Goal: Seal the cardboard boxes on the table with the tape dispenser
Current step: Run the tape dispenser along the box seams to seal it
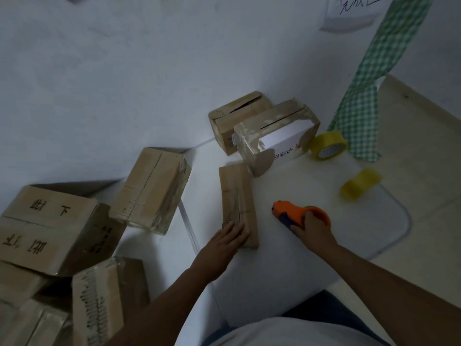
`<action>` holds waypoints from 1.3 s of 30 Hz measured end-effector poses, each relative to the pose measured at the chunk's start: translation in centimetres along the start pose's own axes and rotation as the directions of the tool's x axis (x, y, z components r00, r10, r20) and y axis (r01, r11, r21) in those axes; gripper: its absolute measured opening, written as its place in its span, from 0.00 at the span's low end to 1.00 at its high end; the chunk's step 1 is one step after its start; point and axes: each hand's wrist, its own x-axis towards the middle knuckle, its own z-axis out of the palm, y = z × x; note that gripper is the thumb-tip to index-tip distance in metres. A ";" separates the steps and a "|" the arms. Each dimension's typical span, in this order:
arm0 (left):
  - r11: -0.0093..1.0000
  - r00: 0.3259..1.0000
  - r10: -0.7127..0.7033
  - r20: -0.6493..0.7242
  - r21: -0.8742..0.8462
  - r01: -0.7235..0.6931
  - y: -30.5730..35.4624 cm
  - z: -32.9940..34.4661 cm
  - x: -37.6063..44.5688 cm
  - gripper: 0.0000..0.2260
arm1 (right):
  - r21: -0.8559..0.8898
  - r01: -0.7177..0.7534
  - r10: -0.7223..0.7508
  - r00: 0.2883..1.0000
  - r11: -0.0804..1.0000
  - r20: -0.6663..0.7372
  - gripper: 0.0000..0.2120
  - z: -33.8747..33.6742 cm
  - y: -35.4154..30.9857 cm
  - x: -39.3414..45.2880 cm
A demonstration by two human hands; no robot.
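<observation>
Nearest the person, on the white table (287,258), the left hand (230,237) lies flat with fingers spread on the near end of a slim cardboard box (238,204), pressing rather than gripping it. Just right of that box, the right hand (311,227) is closed around the handle of the orange tape dispenser (296,212), whose nose points toward the box without touching it. Left of the slim box, off the table's edge, several larger cardboard boxes (50,228) lie in a loose heap. Beyond the slim box stand two more boxes, the nearer one (272,132) with a white printed side, the farther one (237,113) behind it. Right of these sit two yellowish tape rolls (328,145), near a hanging green checked cloth (366,103).
</observation>
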 end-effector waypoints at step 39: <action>-0.234 0.767 -0.509 0.390 -0.921 0.312 6.0 -8.0 2.6 0.07 | -0.077 0.237 -0.227 0.966 0.968 0.119 0.28 -5.2 -5.9 -4.5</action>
